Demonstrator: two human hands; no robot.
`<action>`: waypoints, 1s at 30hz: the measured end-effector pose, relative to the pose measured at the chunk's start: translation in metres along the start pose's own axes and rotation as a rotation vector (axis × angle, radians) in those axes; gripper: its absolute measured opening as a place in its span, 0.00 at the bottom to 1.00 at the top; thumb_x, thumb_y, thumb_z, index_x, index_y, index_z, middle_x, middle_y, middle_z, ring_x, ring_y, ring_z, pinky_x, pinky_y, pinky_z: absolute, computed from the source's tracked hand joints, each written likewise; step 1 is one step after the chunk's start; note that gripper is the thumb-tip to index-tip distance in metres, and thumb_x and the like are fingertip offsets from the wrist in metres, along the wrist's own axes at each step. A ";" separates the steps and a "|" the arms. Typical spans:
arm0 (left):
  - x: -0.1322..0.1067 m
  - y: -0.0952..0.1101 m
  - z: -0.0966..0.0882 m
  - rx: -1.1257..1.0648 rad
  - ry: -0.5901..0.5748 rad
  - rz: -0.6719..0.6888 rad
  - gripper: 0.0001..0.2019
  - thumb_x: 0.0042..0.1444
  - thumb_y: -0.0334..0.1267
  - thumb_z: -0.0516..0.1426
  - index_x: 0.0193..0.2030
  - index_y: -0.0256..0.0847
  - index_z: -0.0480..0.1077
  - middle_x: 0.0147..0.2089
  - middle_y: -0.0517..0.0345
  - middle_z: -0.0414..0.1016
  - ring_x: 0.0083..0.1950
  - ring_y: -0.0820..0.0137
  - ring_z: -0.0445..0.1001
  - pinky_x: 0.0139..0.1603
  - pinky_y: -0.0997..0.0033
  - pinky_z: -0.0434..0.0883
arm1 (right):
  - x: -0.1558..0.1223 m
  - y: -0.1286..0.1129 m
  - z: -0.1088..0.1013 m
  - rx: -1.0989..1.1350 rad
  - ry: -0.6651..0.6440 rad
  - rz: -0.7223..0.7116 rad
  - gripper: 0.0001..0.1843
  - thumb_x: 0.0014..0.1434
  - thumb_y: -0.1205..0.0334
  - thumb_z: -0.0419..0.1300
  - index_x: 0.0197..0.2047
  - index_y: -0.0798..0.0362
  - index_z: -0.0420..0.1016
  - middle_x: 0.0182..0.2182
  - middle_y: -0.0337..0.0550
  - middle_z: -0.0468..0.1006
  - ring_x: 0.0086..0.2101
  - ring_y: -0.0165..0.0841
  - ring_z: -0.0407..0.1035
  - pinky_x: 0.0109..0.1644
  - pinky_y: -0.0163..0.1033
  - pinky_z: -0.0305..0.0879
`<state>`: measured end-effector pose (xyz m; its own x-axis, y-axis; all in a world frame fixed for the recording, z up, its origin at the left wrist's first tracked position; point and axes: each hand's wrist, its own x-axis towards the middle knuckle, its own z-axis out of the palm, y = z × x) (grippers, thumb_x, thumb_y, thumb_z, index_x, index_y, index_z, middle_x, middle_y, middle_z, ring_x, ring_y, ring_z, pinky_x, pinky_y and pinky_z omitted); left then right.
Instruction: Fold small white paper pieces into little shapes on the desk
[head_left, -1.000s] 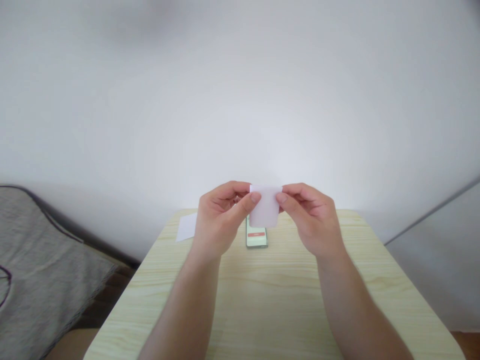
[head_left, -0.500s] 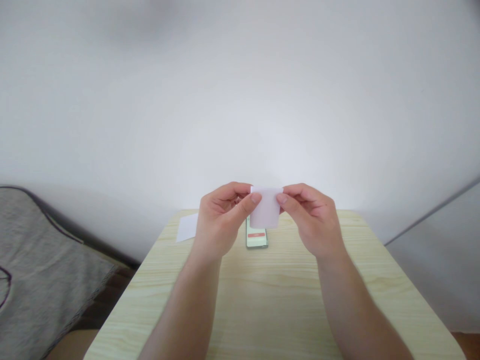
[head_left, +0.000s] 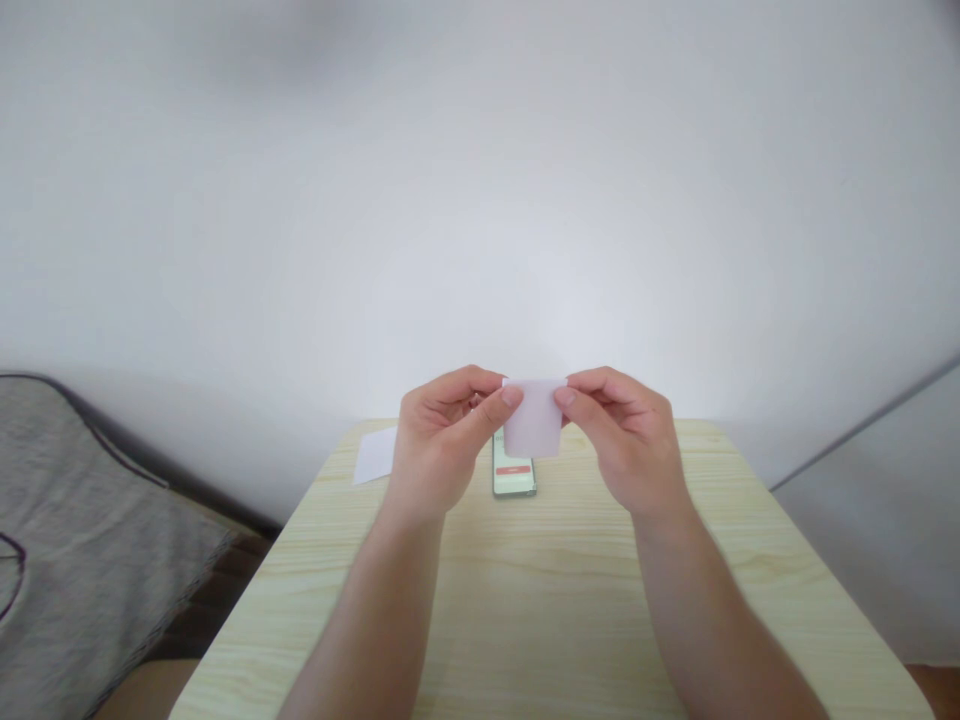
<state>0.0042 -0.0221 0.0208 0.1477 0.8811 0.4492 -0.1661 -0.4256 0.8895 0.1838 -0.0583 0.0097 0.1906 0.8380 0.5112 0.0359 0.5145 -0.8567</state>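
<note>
Between my two hands a small white piece of paper is held up above the table. My left hand pinches its upper left corner with thumb and fingers. The upper right corner sits in a pinch of my right hand. Behind and below the paper, a phone with a lit screen and a red bar lies on the table; its upper part is partly hidden by the paper and my left thumb. Another white sheet lies to the left, partly covered by my left hand.
The light wood-grain table reaches up to a plain white wall. At the left, below table level, is a grey fabric surface with a dark edge and a thin dark loop on it.
Almost nothing differs. The paper has shifted very slightly to the right, with both hands keeping their pinch on it.
</note>
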 end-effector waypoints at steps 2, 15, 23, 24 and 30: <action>0.000 0.001 0.000 0.013 -0.016 0.001 0.10 0.57 0.44 0.70 0.32 0.41 0.81 0.30 0.58 0.76 0.32 0.71 0.70 0.31 0.70 0.66 | 0.000 0.000 0.000 0.009 0.000 -0.001 0.06 0.64 0.57 0.70 0.38 0.48 0.83 0.31 0.37 0.83 0.31 0.32 0.75 0.35 0.38 0.71; 0.002 0.002 -0.004 0.001 -0.044 -0.019 0.12 0.56 0.44 0.71 0.27 0.42 0.79 0.27 0.58 0.71 0.31 0.70 0.64 0.31 0.67 0.59 | 0.001 -0.001 -0.001 -0.033 -0.018 0.013 0.07 0.64 0.57 0.69 0.35 0.49 0.83 0.29 0.38 0.81 0.31 0.33 0.73 0.34 0.38 0.70; 0.003 0.000 -0.003 0.021 -0.021 -0.020 0.11 0.55 0.44 0.70 0.27 0.42 0.79 0.27 0.58 0.72 0.30 0.70 0.65 0.31 0.67 0.61 | 0.002 0.001 -0.001 -0.053 -0.015 0.014 0.07 0.64 0.56 0.69 0.35 0.49 0.83 0.29 0.38 0.81 0.30 0.33 0.73 0.33 0.38 0.69; 0.003 -0.001 -0.003 0.020 -0.019 -0.021 0.11 0.55 0.44 0.70 0.26 0.42 0.79 0.27 0.58 0.72 0.30 0.70 0.65 0.31 0.67 0.61 | 0.002 0.001 -0.001 -0.053 -0.014 0.016 0.07 0.64 0.56 0.69 0.35 0.50 0.82 0.29 0.38 0.81 0.30 0.33 0.73 0.33 0.38 0.69; 0.005 -0.005 -0.004 -0.047 -0.006 -0.023 0.08 0.55 0.41 0.71 0.29 0.42 0.81 0.28 0.59 0.73 0.33 0.71 0.67 0.34 0.69 0.65 | 0.003 0.003 -0.001 -0.018 -0.065 0.060 0.10 0.63 0.53 0.70 0.37 0.50 0.83 0.29 0.38 0.80 0.31 0.32 0.72 0.34 0.37 0.69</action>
<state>0.0020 -0.0152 0.0182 0.1575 0.8895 0.4290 -0.2079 -0.3948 0.8949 0.1853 -0.0539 0.0084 0.1290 0.8774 0.4621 0.0438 0.4605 -0.8866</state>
